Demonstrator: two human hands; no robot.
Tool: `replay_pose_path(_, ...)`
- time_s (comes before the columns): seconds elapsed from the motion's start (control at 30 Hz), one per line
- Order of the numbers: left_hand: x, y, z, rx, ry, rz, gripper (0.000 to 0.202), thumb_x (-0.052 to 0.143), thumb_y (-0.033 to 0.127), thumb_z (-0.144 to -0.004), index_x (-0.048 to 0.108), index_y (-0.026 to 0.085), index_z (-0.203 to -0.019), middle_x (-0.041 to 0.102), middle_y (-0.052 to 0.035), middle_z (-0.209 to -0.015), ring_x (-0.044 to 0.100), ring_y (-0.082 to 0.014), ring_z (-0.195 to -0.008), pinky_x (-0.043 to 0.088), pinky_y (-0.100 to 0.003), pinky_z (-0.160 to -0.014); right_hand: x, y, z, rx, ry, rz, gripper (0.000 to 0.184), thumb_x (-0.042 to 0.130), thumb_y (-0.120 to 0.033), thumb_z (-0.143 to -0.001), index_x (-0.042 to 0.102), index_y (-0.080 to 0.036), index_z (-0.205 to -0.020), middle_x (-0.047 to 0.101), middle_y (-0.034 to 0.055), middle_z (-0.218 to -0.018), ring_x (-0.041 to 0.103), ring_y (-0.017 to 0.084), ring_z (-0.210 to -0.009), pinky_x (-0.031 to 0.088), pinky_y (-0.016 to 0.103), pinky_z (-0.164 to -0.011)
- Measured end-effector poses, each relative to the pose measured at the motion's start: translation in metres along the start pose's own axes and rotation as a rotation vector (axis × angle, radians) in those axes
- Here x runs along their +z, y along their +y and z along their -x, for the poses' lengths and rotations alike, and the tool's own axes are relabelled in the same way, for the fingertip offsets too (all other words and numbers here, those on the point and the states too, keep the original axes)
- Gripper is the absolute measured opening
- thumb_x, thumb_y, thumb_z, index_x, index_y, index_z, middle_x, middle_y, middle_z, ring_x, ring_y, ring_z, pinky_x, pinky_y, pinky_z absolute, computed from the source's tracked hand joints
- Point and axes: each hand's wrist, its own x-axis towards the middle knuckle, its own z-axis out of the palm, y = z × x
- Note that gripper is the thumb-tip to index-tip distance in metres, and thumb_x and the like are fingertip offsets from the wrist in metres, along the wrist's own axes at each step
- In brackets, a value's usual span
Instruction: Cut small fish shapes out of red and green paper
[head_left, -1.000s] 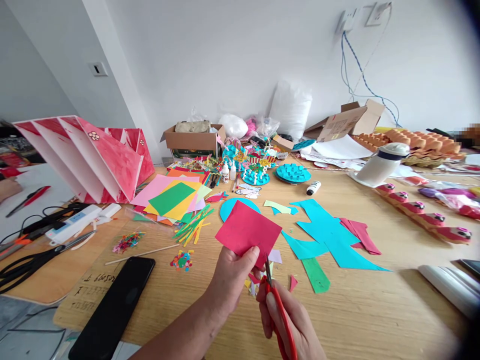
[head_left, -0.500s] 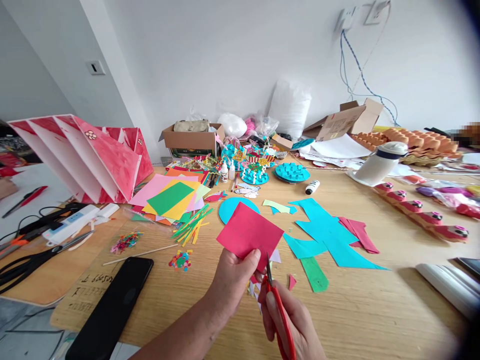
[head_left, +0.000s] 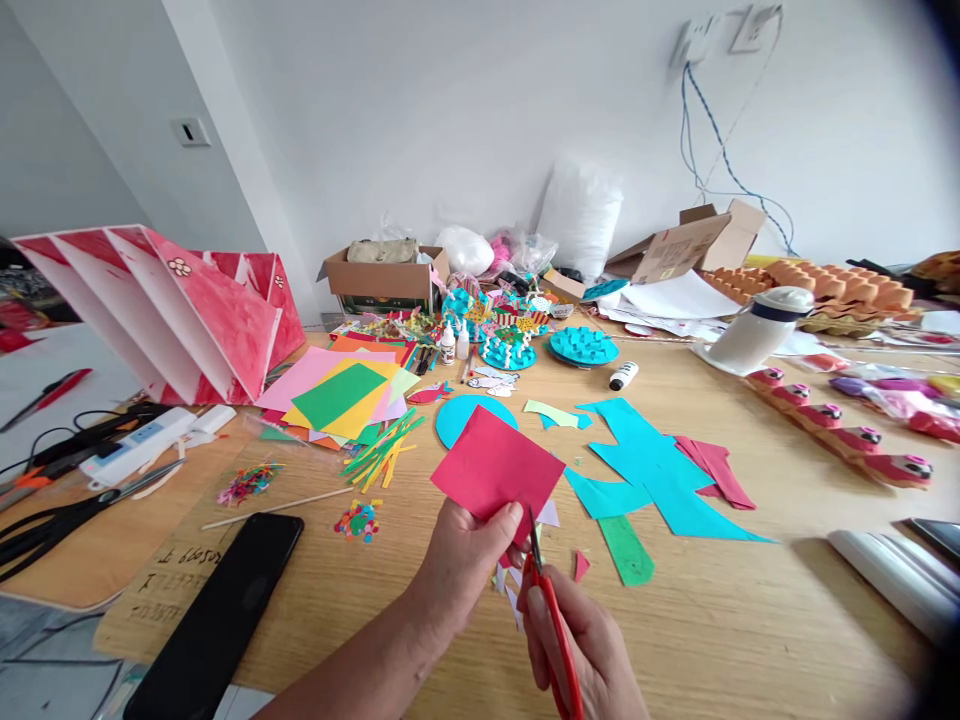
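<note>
Pinched by its lower edge, a red sheet of paper (head_left: 495,460) is held up in my left hand (head_left: 469,560), the thumb lying on top. My right hand (head_left: 581,640) is closed around red-handled scissors (head_left: 559,645), whose blades meet the paper's lower right edge beside my left thumb. Just beyond the sheet, a blue paper circle (head_left: 457,415) is partly covered by it. Small paper scraps (head_left: 510,590) lie on the table below my hands, and a red scrap (head_left: 581,565) is to their right. A green strip (head_left: 626,550) and blue offcuts (head_left: 660,460) lie farther right.
A black phone (head_left: 217,610) and black scissors (head_left: 82,515) lie at left, near a power strip (head_left: 139,445). Coloured paper (head_left: 341,400) is stacked behind. Glue bottles (head_left: 448,345) and blue decorated plates (head_left: 583,345) stand at the back. A painted egg-carton strip (head_left: 840,425) is at right.
Almost nothing differs. The view has shifted very slightly, and my hands, the red paper and the scissors keep nearly the same position.
</note>
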Motion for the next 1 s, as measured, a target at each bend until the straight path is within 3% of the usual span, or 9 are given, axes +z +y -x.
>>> replay_pose_path(0.27,-0.0001,-0.0030,-0.0006,-0.002,-0.027,-0.024,0.013,0.061,0.026,-0.062,0.054,0.015,-0.067,0.053,0.0037,-0.048,0.046,-0.0086,-0.042,0.039,-0.020,-0.043,-0.0017,0.0011,0.0047,-0.013,0.003,0.048,0.039,0.037,-0.054,-0.085,0.049,-0.019,-0.075,0.043,-0.0027,-0.057,0.042,0.014,-0.053,0.039,0.026,-0.054)
replay_pose_path(0.5,0.0030,-0.0011,-0.0025,-0.025,-0.022,-0.025,0.017,0.061,0.026,-0.059,0.054,0.014,-0.068,0.054,0.0033,-0.047,0.047,-0.0088,-0.042,0.039,-0.020,-0.042,-0.0035,0.0032,0.0054,0.024,0.063,0.053,0.042,0.043,-0.059,-0.080,0.051,-0.020,-0.066,0.047,-0.0008,-0.058,0.044,0.015,-0.053,0.041,0.026,-0.054)
replay_pose_path(0.77,0.0005,-0.0032,0.0004,-0.017,-0.069,0.024,0.014,0.061,0.027,-0.064,0.055,0.014,-0.066,0.053,0.0029,-0.049,0.046,-0.0082,-0.043,0.039,-0.020,-0.045,-0.0042,0.0013,0.0047,0.009,0.066,0.088,0.043,0.042,-0.059,-0.080,0.051,-0.020,-0.064,0.048,-0.0011,-0.056,0.043,0.015,-0.052,0.040,0.025,-0.051)
replay_pose_path(1.0,0.0006,-0.0035,-0.0005,-0.046,-0.058,0.047,0.017,0.064,0.028,-0.060,0.056,0.014,-0.064,0.054,0.0029,-0.048,0.046,-0.0086,-0.043,0.038,-0.020,-0.044,-0.0022,-0.0059,0.0041,0.009,0.022,0.081,0.044,0.037,-0.058,-0.083,0.047,-0.020,-0.064,0.043,-0.0030,-0.056,0.042,0.013,-0.051,0.037,0.023,-0.050)
